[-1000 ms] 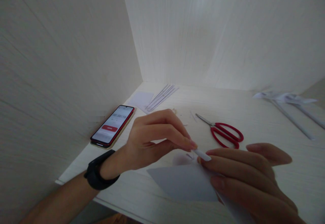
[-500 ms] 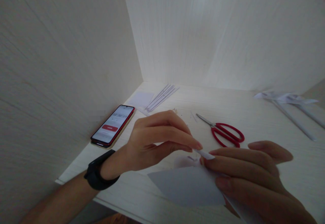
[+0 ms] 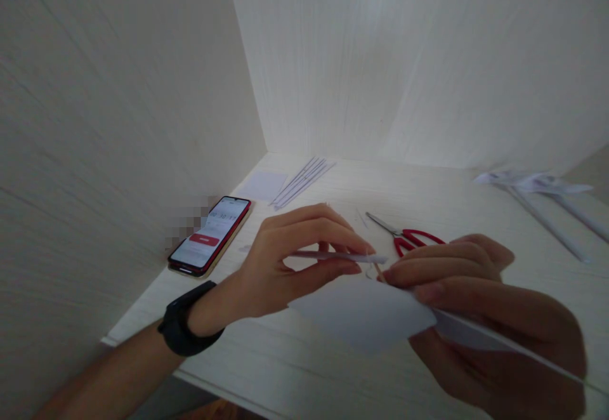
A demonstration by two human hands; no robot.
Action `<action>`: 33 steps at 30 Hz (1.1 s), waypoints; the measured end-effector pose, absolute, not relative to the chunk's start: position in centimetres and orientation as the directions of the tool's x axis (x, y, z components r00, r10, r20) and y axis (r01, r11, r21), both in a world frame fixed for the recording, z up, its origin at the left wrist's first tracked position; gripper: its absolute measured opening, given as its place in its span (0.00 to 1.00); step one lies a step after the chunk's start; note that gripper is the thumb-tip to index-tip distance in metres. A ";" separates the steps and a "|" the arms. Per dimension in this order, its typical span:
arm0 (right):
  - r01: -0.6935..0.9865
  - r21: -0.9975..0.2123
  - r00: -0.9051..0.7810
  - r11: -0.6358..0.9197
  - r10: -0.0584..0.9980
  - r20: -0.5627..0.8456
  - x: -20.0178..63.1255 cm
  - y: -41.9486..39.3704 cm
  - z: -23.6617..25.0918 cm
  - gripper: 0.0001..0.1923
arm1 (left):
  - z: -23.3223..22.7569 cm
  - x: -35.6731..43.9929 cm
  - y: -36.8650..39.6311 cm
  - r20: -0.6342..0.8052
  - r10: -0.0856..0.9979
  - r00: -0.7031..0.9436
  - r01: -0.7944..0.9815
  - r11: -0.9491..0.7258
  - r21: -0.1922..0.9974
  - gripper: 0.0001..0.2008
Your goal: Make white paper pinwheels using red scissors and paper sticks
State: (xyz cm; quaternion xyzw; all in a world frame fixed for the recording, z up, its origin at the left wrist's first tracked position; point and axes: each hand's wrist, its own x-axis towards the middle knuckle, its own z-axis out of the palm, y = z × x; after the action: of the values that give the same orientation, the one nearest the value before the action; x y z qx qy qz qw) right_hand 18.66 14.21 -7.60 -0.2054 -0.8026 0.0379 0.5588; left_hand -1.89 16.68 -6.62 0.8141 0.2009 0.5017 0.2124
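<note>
Paper strip: the narrow white strip (image 3: pixel 339 255) is in the left hand, above the tabletop; long axis nearly level, left to right, one end toward the right hand.
Left hand: the left hand (image 3: pixel 285 252) is arched, palm down; thumb below and fingertips above pinch the strip.
Paper sheet: the white sheet (image 3: pixel 364 315) is held off the tabletop (image 3: pixel 266 363), its broad free part extending left from the right hand.
Right hand: the right hand (image 3: pixel 495 318) reaches in from the right, fingers bent and pinching the sheet's edge.
Thin stick: a light brown stick (image 3: pixel 379 272) shows between strip and right fingertips.
Scissors: the red-handled scissors (image 3: pixel 419 237) lie behind the right hand, blades toward far left.
Wristband: black band (image 3: pixel 188 325) on the left wrist.
Phone: the phone (image 3: pixel 212 233) lies at left, screen up; timer-like digits too blurred to read surely, lettering on red button illegible.
Fanned strips: several strips (image 3: pixel 304 182) beside a paper square (image 3: pixel 262 185), far left.
Paper assemblies: two white rods (image 3: pixel 547 223) with folded paper (image 3: pixel 533 182) at their far ends, far right.
</note>
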 end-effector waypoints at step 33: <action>0.279 -0.353 -0.274 0.893 0.426 0.862 18.3 14.4 -7.8 0.10 | -6.9 -1.8 16.3 0.720 0.537 0.440 0.158 -0.835 0.527 0.10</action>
State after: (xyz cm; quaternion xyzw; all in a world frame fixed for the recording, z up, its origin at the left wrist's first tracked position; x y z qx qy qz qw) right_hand 18.25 14.43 -7.80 -0.2216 -0.7955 0.0659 0.5600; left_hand -1.82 16.29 -6.89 0.8257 0.2103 0.4857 0.1954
